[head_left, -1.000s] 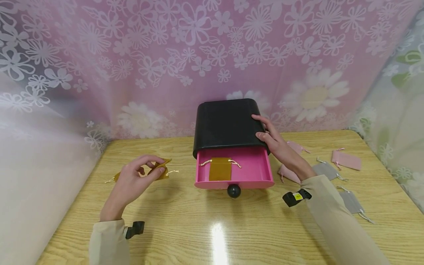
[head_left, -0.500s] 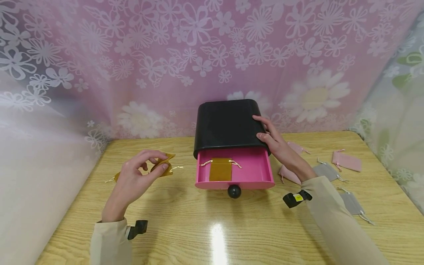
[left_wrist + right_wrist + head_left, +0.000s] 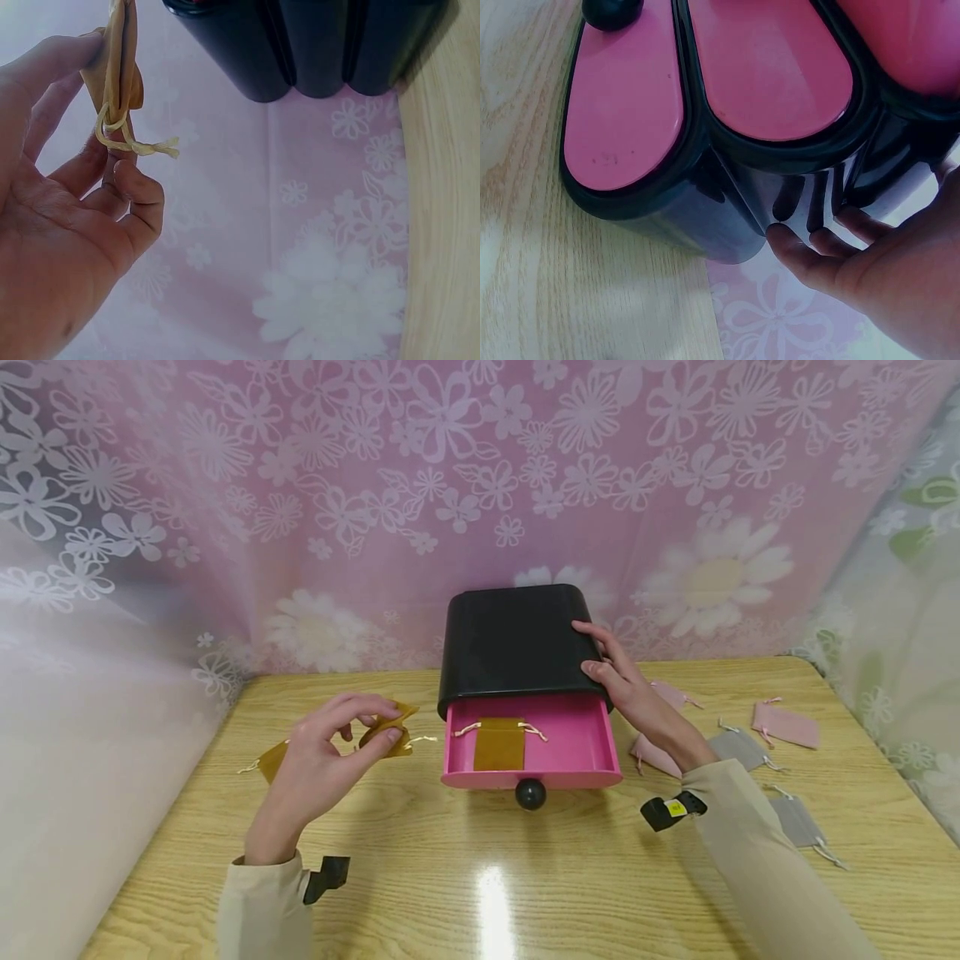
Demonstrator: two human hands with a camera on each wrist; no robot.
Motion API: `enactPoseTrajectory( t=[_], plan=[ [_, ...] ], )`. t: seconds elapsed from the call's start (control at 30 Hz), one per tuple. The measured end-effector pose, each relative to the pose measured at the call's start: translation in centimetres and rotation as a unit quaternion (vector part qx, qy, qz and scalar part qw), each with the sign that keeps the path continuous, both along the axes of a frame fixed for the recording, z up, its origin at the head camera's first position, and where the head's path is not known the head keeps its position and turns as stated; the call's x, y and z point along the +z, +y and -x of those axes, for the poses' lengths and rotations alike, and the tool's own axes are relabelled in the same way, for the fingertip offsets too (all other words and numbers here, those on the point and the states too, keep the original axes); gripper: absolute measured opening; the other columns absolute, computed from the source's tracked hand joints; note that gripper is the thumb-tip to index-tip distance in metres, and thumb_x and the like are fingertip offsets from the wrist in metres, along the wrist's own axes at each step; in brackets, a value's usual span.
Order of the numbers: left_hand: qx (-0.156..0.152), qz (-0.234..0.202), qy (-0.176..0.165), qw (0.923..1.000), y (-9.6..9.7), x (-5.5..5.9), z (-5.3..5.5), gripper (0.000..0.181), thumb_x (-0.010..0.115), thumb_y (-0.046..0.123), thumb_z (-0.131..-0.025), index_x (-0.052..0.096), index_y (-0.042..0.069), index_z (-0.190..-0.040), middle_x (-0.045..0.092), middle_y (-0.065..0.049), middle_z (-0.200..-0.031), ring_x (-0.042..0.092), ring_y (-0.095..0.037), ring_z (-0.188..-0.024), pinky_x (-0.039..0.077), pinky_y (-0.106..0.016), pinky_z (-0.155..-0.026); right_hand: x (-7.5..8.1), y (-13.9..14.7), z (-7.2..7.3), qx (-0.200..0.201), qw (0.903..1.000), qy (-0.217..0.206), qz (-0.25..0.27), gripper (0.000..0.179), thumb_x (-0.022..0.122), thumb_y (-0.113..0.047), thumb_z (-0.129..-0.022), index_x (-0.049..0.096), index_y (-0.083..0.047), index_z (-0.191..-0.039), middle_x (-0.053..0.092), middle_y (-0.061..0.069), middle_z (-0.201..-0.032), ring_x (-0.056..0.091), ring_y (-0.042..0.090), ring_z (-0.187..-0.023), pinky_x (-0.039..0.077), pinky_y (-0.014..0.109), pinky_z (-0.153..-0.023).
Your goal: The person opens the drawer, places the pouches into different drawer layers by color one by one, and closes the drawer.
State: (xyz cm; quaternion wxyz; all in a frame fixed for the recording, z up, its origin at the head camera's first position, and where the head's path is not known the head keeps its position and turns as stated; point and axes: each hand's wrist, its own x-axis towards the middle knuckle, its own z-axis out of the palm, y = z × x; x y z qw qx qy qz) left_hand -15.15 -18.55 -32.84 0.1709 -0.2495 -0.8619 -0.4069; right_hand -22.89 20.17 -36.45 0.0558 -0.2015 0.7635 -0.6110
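My left hand [image 3: 327, 768] pinches a mustard-yellow drawstring pouch [image 3: 390, 733] between thumb and fingers, just left of the drawer unit. In the left wrist view the pouch [image 3: 120, 60] looks folded, its pale cord hanging near the palm. My right hand [image 3: 630, 689] rests on the right side of the black drawer unit [image 3: 517, 639]. Its fingertips [image 3: 780, 232] press the glossy side wall in the right wrist view. The top pink drawer [image 3: 573, 743] is pulled out, and a second mustard pouch [image 3: 498, 745] lies flat inside it.
Another mustard pouch [image 3: 272, 762] lies on the table, partly hidden behind my left hand. To the right are pink pouches [image 3: 785, 725] and grey pouches [image 3: 798, 821]. Two lower pink drawers [image 3: 626, 112] are shut. A black knob [image 3: 530, 794] juts from the pulled-out drawer. A flowered cloth hangs behind.
My left hand has moved right toward the drawer with the pouch, showing more of the pouch on the table behind it. The right hand and the drawer have stayed put.
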Motion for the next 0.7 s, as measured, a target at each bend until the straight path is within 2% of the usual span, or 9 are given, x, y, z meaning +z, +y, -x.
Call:
enactPoseTrajectory(
  t=[0.2,0.4,0.6,0.7],
  plan=[
    [-0.013,-0.003,0.002,0.9999,1.0,0.3,0.1,0.025,0.079,0.006,-0.087,0.077,0.022,-0.106,0.074,0.005,-0.112,0.059,-0.008,-0.088,0.042,-0.027,-0.072,0.0,0.0,0.0,0.000,1.0000,0.003,0.002,0.058,0.036,-0.022,-0.108,0.017,-0.023,-0.163,0.021,0.015,-0.167,0.025,0.034,-0.154,0.024,0.055,-0.120],
    [-0.023,0.008,0.001,0.9997,2.0,0.3,0.2,0.024,0.079,0.008,-0.088,0.077,0.022,-0.108,0.074,0.005,-0.114,0.060,-0.008,-0.089,0.043,-0.026,-0.072,0.0,0.0,0.0,0.002,1.0000,-0.001,0.002,0.057,0.037,-0.024,-0.109,0.018,-0.024,-0.163,0.020,0.012,-0.168,0.025,0.032,-0.154,0.034,0.031,-0.113],
    [-0.041,0.009,-0.007,0.9991,3.0,0.5,0.3,0.021,0.078,0.012,-0.090,0.076,0.023,-0.107,0.073,0.007,-0.116,0.060,-0.008,-0.091,0.043,-0.029,-0.072,0.0,0.0,-0.1,0.003,1.0000,0.000,0.001,0.058,0.036,-0.024,-0.109,0.017,-0.024,-0.163,0.020,0.014,-0.167,0.026,0.032,-0.154,0.033,0.032,-0.112],
    [-0.051,0.010,-0.014,0.9985,3.6,0.6,0.5,0.020,0.077,0.015,-0.091,0.076,0.025,-0.108,0.072,0.008,-0.116,0.059,-0.008,-0.091,0.043,-0.030,-0.072,0.0,0.0,-0.1,0.003,1.0000,0.000,0.004,0.058,0.036,-0.024,-0.109,0.017,-0.024,-0.163,0.021,0.014,-0.167,0.027,0.032,-0.153,0.033,0.028,-0.111]
  ],
)
